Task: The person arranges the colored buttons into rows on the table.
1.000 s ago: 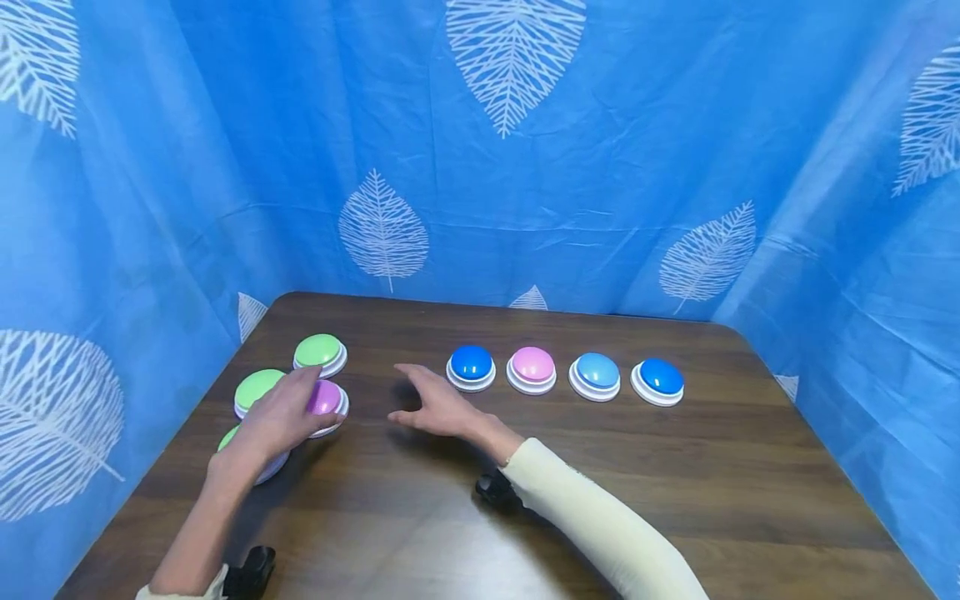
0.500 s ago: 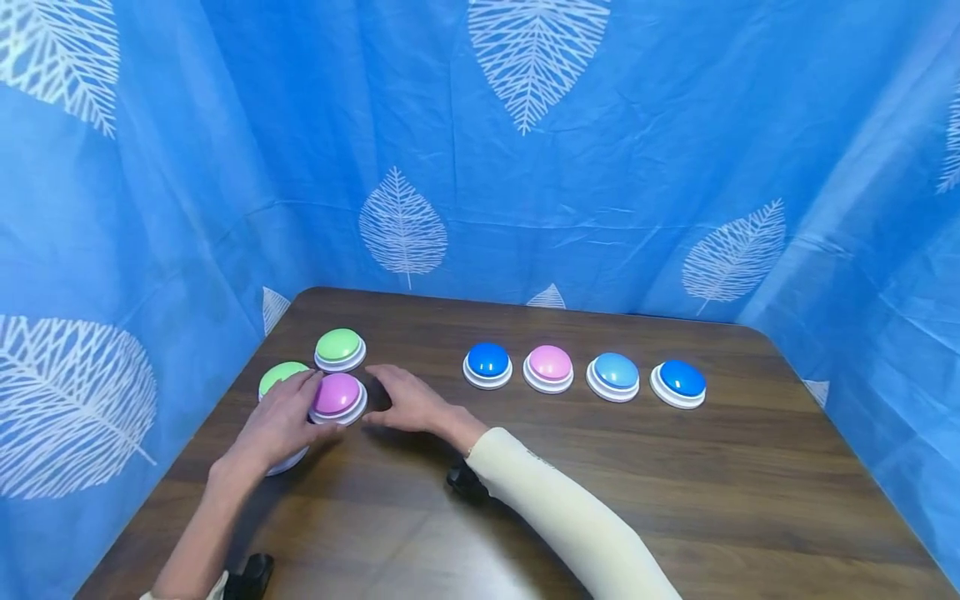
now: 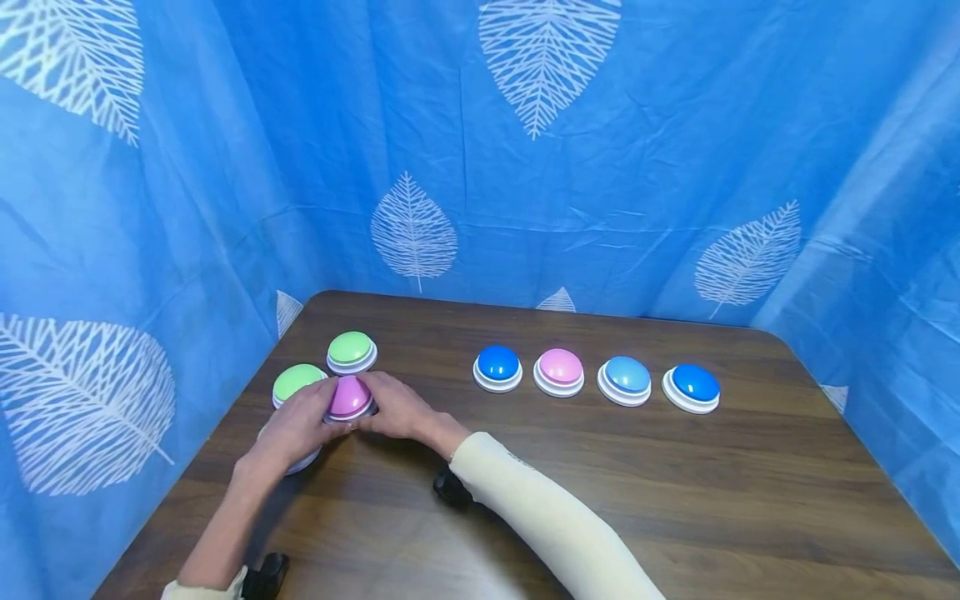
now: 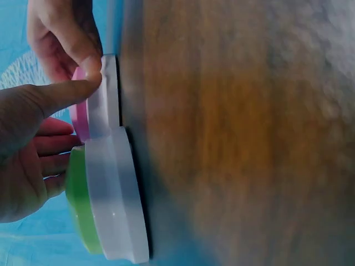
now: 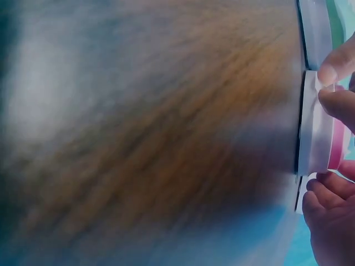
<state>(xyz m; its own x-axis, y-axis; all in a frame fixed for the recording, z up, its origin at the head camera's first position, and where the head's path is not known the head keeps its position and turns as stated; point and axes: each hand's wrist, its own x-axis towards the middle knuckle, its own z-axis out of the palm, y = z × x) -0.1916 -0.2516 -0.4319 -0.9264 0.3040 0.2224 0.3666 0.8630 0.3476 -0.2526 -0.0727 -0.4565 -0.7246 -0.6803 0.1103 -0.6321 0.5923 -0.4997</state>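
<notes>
Purple button point(image 3: 349, 397): looks to be sitting on the worktop point(image 3: 675, 492), off to the left, right by the green buttons point(image 3: 350, 347).
Two-sided hold: left hand point(image 3: 296, 425) and right hand point(image 3: 405, 408) both grip its white base, one per flank. My guess is that's to stop it skidding sideways.
Domed top: mostly uncovered between the hands, probably 'cause the base is easier to grab than a slick dome.
Thumbs: at the near side of the base, tips touching or so close I can't split them.
Fingers: curved round the sides toward the back, some tips hidden.
Forearms: right one slants in across the worktop, left one reaches more straight ahead.
Row of four buttons point(image 3: 560, 368): spaced out on the right, maybe so each stays easy to reach.
</notes>
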